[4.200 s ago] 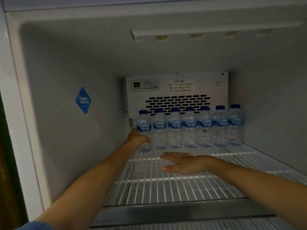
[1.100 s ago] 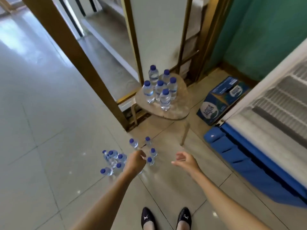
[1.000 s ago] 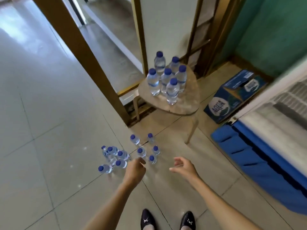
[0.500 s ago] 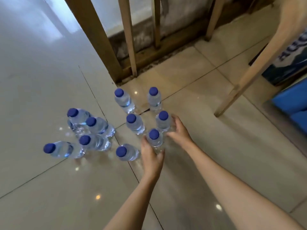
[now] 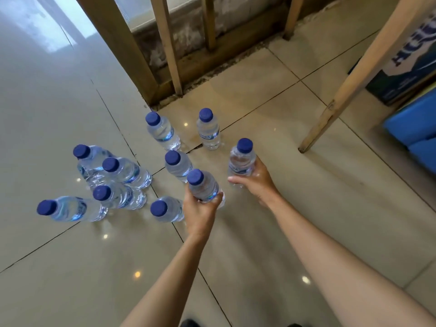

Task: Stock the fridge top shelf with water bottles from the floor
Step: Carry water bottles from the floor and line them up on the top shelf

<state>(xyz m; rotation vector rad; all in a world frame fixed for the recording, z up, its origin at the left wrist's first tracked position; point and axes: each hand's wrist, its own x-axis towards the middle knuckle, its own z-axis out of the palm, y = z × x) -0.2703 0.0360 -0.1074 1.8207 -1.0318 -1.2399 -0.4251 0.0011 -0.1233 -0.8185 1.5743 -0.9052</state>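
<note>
Blue-capped clear plastic water bottle (image 5: 203,185) sits in curled fingers of my left hand (image 5: 200,212), its twin (image 5: 241,160) in my right hand (image 5: 256,185); I'd lift both straight up, clearing neighbours (image 5: 178,165).

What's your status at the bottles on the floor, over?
Left hand grips one bottle; right hand grips a second bottle. Eight floor bottles wait beside them. Wooden leg stands to the right, clear of both arms.

Left hand (image 5: 200,210), right hand (image 5: 258,182) lift bottles (image 5: 203,185), seemingly.
</note>
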